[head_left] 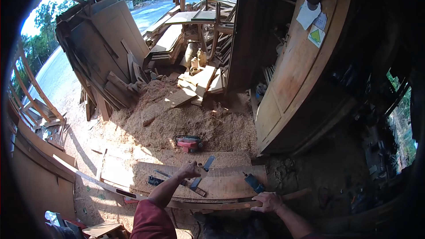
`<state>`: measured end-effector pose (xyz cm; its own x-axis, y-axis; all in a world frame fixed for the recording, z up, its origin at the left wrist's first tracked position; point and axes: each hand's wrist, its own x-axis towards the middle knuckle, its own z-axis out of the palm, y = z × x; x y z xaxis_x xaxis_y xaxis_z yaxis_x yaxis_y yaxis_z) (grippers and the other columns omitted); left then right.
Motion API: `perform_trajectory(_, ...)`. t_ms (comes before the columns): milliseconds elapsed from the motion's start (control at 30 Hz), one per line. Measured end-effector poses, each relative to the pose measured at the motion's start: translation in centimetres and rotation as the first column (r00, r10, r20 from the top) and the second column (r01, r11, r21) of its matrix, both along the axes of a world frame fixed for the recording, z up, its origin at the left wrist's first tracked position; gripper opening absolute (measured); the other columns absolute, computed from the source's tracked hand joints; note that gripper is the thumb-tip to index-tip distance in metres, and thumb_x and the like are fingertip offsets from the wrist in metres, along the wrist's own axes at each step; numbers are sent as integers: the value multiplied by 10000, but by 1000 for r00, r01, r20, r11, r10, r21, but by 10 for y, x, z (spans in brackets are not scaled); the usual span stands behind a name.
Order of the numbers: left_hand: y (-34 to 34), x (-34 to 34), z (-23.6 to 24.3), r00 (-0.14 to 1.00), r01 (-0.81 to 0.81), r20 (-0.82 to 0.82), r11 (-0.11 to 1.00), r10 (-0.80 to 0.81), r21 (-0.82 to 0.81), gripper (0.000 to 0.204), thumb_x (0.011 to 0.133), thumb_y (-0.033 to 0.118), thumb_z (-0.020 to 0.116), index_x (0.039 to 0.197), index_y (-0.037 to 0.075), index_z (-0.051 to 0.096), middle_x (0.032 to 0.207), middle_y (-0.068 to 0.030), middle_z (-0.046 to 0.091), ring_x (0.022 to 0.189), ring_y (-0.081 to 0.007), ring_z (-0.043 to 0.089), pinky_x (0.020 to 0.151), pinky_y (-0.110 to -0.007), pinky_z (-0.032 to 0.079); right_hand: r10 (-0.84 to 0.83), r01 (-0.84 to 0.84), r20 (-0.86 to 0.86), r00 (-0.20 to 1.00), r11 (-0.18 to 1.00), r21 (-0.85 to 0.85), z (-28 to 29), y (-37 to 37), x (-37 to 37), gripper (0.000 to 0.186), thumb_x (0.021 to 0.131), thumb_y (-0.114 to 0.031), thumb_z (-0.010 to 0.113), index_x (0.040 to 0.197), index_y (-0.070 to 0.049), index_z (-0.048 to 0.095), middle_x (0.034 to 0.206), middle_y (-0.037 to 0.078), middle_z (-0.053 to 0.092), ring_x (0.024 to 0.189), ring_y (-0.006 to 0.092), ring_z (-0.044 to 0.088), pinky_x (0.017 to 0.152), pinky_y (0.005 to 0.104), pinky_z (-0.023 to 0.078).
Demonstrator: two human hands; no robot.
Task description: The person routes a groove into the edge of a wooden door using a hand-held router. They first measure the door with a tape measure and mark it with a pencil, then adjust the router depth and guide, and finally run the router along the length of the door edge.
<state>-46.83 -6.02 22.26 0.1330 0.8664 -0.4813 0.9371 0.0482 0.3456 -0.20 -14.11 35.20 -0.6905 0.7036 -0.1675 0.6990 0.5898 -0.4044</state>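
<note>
My left hand [189, 169] is closed above the workbench board [230, 178], its fingers curled together. Whatever it may hold is too small to make out. Just beside it lies what looks like a try square, with a grey metal blade [209, 163] and a brown wooden stock [198, 190]. My right hand [267, 202] grips a long narrow wooden strip [239, 205], thumb and fingers over its edge. This strip runs along the near side of the board. Close to my right hand lies a dark cylindrical power tool [254, 183]. Another black tool [155, 180] rests left of my left forearm.
Beyond the board, a red power planer [189, 144] sits among heaped wood shavings [199, 124]. Offcuts [203, 79] lie farther back. Large panels [102, 40] lean at the left; a long wooden door-like piece [287, 79] stands at the right.
</note>
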Motion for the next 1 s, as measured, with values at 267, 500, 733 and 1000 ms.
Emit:
perform_trajectory(267, -66, 126, 139, 165, 64, 948, 956, 274, -287, 824, 788, 435, 737, 1433, 35, 415, 1285, -108, 545, 1208, -223, 526, 1021, -385, 429, -573, 129, -723, 387, 810, -573, -34, 20, 23, 728, 933, -539, 578, 1393, 5, 429, 1129, 158, 624, 960, 283, 663, 850, 398, 546)
perform_trajectory(500, -118, 275, 225, 279, 13, 945, 984, 168, -179, 697, 836, 292, 729, 1419, 55, 429, 1401, -126, 480, 1290, -248, 463, 1086, -384, 370, -724, -613, -221, 653, -334, -716, -3, 49, 73, 603, 1004, -425, 499, 1435, -21, 375, 1173, 140, 600, 1079, 280, 618, 935, 405, 504)
perform_trajectory(733, -125, 341, 268, 377, 138, 870, 948, -318, 286, 614, 776, 184, 775, 1315, 67, 506, 1415, -190, 436, 1357, -327, 395, 1102, -442, 347, -625, -649, -381, 681, -273, -710, 52, 14, 109, 699, 940, -494, 562, 1415, -9, 394, 1180, 162, 599, 1081, 291, 621, 950, 407, 500)
perform_trajectory(1000, -88, 326, 287, 145, 127, 958, 965, -247, 229, 876, 777, 282, 809, 1502, 64, 368, 1558, -130, 352, 1440, -279, 322, 1161, -453, 279, -705, -684, -388, 594, -188, -705, 125, -3, 120, 830, 864, -576, 637, 1399, 13, 403, 1185, 183, 600, 1064, 305, 634, 938, 408, 514)
